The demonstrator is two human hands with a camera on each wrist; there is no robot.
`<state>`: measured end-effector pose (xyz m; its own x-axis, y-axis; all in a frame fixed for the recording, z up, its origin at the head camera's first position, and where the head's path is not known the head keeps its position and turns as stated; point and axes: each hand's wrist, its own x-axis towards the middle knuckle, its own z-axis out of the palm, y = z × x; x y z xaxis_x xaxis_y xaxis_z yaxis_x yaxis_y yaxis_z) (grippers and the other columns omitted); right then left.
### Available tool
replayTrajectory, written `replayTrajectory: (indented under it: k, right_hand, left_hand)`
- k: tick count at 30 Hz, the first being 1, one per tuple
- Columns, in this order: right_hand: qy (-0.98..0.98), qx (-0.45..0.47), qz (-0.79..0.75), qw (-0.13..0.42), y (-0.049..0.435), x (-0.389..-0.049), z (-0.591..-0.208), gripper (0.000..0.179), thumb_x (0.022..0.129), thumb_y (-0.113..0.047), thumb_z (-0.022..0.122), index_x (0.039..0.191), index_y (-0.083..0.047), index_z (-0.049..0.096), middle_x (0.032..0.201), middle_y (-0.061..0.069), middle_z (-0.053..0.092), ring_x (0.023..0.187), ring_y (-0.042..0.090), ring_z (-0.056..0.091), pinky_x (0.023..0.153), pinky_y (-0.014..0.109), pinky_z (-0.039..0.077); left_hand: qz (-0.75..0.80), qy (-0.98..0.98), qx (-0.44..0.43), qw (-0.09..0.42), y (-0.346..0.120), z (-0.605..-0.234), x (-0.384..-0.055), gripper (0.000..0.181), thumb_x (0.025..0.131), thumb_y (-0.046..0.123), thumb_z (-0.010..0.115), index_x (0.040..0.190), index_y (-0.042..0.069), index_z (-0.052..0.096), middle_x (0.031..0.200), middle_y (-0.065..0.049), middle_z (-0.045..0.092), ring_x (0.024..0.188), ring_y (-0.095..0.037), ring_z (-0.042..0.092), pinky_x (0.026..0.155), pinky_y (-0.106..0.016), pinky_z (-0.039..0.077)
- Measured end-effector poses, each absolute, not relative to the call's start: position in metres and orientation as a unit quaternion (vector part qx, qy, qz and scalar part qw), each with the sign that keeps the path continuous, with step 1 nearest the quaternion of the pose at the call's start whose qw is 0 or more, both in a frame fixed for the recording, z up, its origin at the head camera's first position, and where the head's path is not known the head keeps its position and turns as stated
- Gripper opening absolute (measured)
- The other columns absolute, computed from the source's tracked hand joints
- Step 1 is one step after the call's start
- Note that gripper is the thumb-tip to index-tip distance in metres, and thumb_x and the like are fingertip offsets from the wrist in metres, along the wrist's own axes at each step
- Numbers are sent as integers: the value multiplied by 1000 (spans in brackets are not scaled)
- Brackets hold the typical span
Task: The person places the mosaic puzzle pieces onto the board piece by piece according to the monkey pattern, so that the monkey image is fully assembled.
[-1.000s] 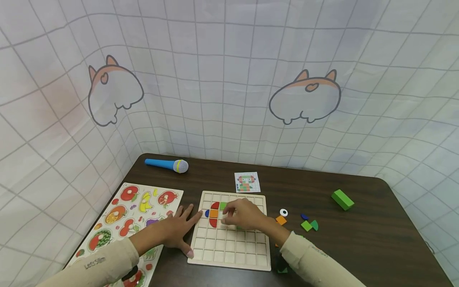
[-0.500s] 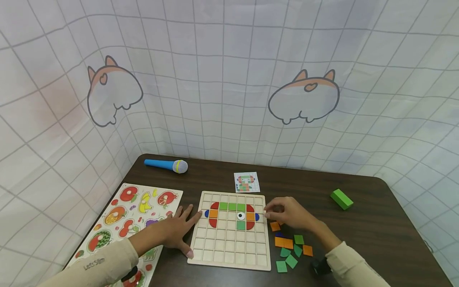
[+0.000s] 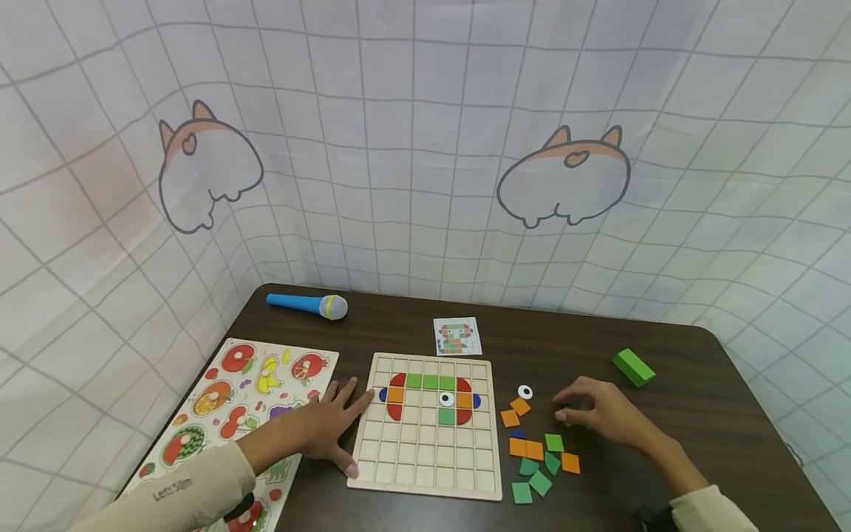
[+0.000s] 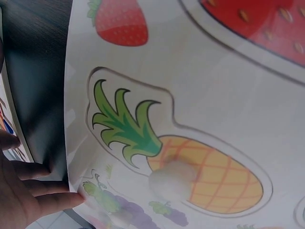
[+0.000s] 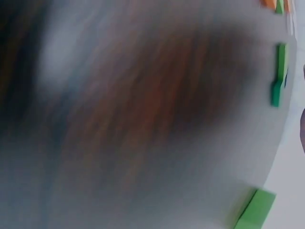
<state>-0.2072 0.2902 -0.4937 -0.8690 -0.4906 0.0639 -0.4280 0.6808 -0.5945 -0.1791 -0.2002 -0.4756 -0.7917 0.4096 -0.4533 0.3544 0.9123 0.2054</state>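
Note:
A wooden grid board (image 3: 425,462) lies mid-table in the head view. Set in its upper cells are red, green, orange and blue pieces and a white eye piece (image 3: 446,399). My left hand (image 3: 319,427) is spread flat, its fingertips and thumb at the board's left edge. In the left wrist view its fingers (image 4: 52,201) lie beside a pineapple puzzle piece (image 4: 209,176). To the right of the board, my right hand (image 3: 605,414) hovers low with thumb and forefinger apart. It covers small pieces beneath. Green pieces (image 5: 281,62) show on the tabletop in the right wrist view, apart from the fingertip.
Loose orange squares (image 3: 527,448), green pieces (image 3: 541,483) and another eye piece (image 3: 525,391) lie right of the board. A pattern card (image 3: 457,337) sits behind it. Further out are a green block (image 3: 634,368), a toy microphone (image 3: 309,305) and a fruit puzzle (image 3: 219,362).
My right hand has swung from above the board to the right, past the eye piece, over the small pieces there. The left hand has stayed put.

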Motion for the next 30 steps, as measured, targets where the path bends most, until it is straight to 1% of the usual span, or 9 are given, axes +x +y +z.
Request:
replayTrajectory:
  k: [5, 12, 20, 23, 27, 30]
  right_hand:
    - [926, -236, -291, 39, 302, -204, -497, 27, 87, -28, 79, 107, -11, 75, 97, 0, 65, 62, 0, 41, 56, 22, 39]
    - [944, -201, -258, 34, 303, -204, -500, 28, 84, -34, 81, 104, -15, 77, 95, -2, 65, 66, 1, 42, 60, 23, 39]
    - [952, -197, -230, 37, 302, -203, -501, 38, 81, -42, 82, 107, -15, 80, 96, -5, 63, 80, 7, 55, 62, 23, 42]
    - [952, -197, -232, 37, 302, -203, -502, 38, 81, -41, 82, 108, -13, 80, 97, -5, 63, 80, 8, 57, 61, 23, 43]
    - [945, -217, -241, 31, 302, -203, -503, 35, 82, -36, 82, 106, -11, 79, 99, -3, 64, 85, 11, 59, 66, 24, 47]
    - [939, -231, -253, 31, 301, -203, -504, 31, 84, -32, 82, 105, -11, 76, 100, -2, 65, 79, 7, 54, 65, 24, 45]
  left_hand:
    - [53, 945, 203, 249, -200, -474, -178, 123, 65, 69, 80, 161, 19, 20, 165, -24, 16, 148, -55, 18, 110, -69, 31]
    - [52, 946, 201, 251, -200, -475, -178, 123, 65, 70, 79, 161, 20, 21, 166, -23, 15, 149, -54, 18, 111, -69, 30]
    - [50, 946, 201, 249, -200, -478, -180, 123, 65, 72, 78, 161, 22, 20, 167, -22, 14, 149, -53, 17, 112, -69, 29]
    - [51, 947, 198, 248, -200, -479, -180, 123, 64, 72, 78, 161, 23, 20, 167, -21, 14, 150, -52, 17, 112, -68, 29]
    - [53, 947, 197, 250, -201, -479, -179, 123, 64, 72, 78, 161, 23, 20, 167, -22, 15, 150, -52, 17, 112, -68, 29]
    - [53, 946, 198, 251, -201, -479, -179, 123, 64, 72, 78, 161, 23, 19, 167, -21, 14, 150, -52, 17, 112, -68, 28]
